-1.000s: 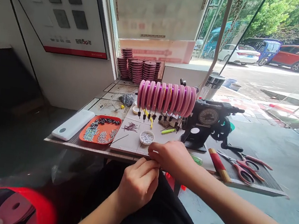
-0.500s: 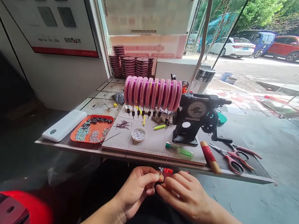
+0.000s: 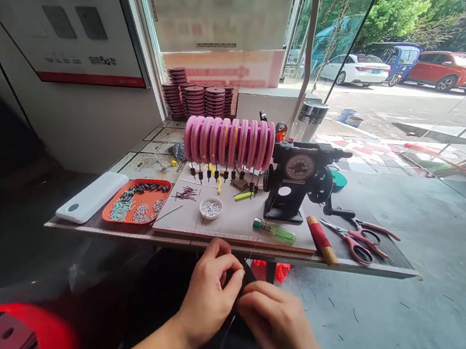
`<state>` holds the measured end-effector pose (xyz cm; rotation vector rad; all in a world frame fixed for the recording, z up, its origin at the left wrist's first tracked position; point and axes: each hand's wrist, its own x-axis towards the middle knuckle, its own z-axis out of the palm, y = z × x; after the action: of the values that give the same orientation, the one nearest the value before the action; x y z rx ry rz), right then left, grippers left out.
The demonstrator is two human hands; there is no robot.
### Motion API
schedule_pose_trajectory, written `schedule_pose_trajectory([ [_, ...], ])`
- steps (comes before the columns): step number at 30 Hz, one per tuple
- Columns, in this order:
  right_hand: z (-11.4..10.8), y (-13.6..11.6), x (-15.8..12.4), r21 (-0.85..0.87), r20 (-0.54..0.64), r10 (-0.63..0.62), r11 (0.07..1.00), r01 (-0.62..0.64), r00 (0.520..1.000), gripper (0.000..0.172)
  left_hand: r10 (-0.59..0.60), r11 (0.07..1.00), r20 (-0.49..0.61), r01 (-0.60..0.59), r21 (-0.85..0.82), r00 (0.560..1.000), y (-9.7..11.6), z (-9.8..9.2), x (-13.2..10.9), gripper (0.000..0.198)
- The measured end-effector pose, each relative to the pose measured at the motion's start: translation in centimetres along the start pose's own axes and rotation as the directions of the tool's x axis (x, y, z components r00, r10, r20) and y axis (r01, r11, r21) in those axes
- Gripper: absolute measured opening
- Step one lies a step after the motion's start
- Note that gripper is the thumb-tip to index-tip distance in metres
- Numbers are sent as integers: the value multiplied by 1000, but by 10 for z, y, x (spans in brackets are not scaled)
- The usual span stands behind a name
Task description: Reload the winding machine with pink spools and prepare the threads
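Observation:
Below the table's front edge, over dark clothing, my left hand [image 3: 211,293] pinches thumb and forefinger together on a thin line [image 3: 251,253]. That pale line runs up toward the winding machine, and a faint length of it hangs beneath my fingers. Close beside it, my right hand [image 3: 277,319] has its fingers curled together; whatever they grip is hidden. Above, the black hand-cranked winding machine [image 3: 286,205] carries a row of pink spools [image 3: 229,142], with small black pieces dangling under them.
On the table are a small bowl of tiny silvery pieces [image 3: 211,208], an orange tray [image 3: 107,212] of small parts, a white slab [image 3: 91,198], a green-capped clear tube [image 3: 274,231], a red-handled brush [image 3: 322,242], scissors [image 3: 355,244] and pliers. Reels [image 3: 194,99] stack behind.
My left hand has risen slightly and turned, its fingertips lifting. My right hand has dropped lower, opening a gap between them. The view has shifted slightly right.

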<state>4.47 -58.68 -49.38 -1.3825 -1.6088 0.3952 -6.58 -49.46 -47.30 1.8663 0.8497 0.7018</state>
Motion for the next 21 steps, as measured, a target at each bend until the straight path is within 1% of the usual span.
schedule_pose_trajectory([
  [1,-1,-7,6,-24,14,-39,999,40,999,25,55,996,-37,-52,74,998,-1,-1,-2,13],
  [2,-3,-14,14,-32,30,-54,998,55,998,24,85,992,-62,-78,103,994,-3,-3,-4,14],
  [3,-5,-21,24,-30,54,-37,999,39,998,22,103,990,-85,-93,106,991,-6,-4,-5,15],
  [6,-13,-33,63,-44,180,96,995,-90,979,16,148,987,-168,-136,83,975,-13,-6,-8,16],
  [8,-15,-36,90,-104,256,156,986,-133,954,14,175,983,-223,-158,92,959,-17,-7,-7,15],
  [11,-14,-34,120,-170,338,196,975,-145,921,12,253,963,-304,-207,175,918,-21,-8,-4,15],
  [13,-12,-31,132,-199,384,226,967,-158,895,12,356,923,-341,-270,275,870,-24,-9,-2,14],
  [16,-10,-28,140,-236,446,264,956,-172,855,9,521,814,-328,-343,469,788,-27,-9,0,13],
  [18,-9,-29,144,-251,480,270,954,-164,835,9,600,728,-295,-355,587,743,-28,-10,0,13],
  [21,-7,-32,152,-279,512,282,948,-153,812,10,672,626,-235,-369,687,702,-30,-12,0,13],
])
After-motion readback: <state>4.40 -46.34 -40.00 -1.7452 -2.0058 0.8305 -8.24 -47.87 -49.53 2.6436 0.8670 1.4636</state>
